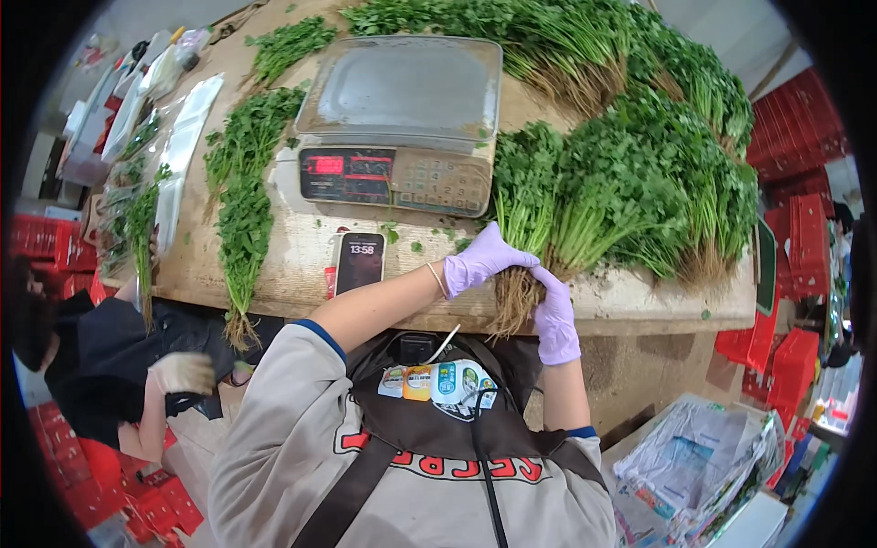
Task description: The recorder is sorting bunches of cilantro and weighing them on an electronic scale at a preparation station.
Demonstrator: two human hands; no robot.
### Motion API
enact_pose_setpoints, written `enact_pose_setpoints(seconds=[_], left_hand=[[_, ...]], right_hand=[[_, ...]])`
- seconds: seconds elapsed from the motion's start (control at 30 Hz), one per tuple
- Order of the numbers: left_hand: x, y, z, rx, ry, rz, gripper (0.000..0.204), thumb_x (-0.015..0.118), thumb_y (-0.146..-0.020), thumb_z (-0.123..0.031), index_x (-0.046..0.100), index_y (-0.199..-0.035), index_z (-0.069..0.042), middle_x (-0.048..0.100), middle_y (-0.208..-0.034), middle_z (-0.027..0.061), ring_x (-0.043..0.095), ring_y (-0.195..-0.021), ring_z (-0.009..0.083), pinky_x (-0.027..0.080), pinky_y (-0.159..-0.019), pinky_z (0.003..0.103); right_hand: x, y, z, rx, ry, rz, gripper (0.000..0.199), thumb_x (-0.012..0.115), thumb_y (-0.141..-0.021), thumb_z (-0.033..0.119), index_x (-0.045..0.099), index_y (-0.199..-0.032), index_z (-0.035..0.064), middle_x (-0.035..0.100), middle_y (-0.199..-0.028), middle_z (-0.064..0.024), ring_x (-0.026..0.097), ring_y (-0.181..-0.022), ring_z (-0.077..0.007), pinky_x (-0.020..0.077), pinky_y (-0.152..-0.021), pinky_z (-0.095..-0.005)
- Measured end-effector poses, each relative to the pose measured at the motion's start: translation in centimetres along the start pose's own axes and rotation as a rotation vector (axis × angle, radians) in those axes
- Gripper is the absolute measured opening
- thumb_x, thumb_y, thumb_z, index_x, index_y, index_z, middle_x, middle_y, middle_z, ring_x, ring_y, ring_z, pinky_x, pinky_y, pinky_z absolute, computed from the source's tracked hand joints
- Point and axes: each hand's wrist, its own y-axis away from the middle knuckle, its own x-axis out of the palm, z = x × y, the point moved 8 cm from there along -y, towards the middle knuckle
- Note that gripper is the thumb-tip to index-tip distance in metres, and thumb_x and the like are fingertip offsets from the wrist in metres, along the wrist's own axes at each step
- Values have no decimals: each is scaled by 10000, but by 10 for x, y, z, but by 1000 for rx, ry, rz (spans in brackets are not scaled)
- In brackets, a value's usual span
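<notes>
Both my hands wear purple gloves and close around one bunch of green coriander (528, 192) at the front edge of the wooden table (301, 265). My left hand (480, 260) grips the stems just above the brown roots. My right hand (554, 315) holds the roots from below, at the table's edge. The bunch's leaves point away from me, toward a digital scale (402, 119) with an empty steel pan.
A large heap of coriander bunches (658, 155) fills the table's right and far side. A loose row of herbs (242, 201) lies left of the scale, a phone (359, 262) in front of it. A gloved co-worker (183, 373) stands at left. Red crates (795, 228) stack at right, newspapers (694, 457) lower right.
</notes>
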Motion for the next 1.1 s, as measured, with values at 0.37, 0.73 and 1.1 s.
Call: enact_pose_setpoints(seconds=[0.37,0.73,1.1], left_hand=[[10,12,-25,-44,233,174,321,722,-672,-21,612,-972,1,643,-854,59,596,-761,145,483,-726,281],[10,15,-33,-34,168,191,420,769,-615,-22,611,-1003,-6,646,-919,68,594,-828,175,477,-770,304],[15,-1,11,-257,241,215,431,758,-596,-136,550,-896,93,602,-652,100,561,-490,169,462,-481,284]], right_hand=[[9,13,14,24,163,33,366,671,-761,2,571,-1113,22,627,-1030,-54,614,-896,-167,497,-793,-294],[25,25,27,-94,283,18,205,664,-772,69,637,-967,11,657,-899,-41,616,-799,-152,484,-759,-283],[-13,16,15,134,189,-71,246,593,-736,105,598,-950,-14,651,-836,-81,632,-715,-206,525,-658,-311]])
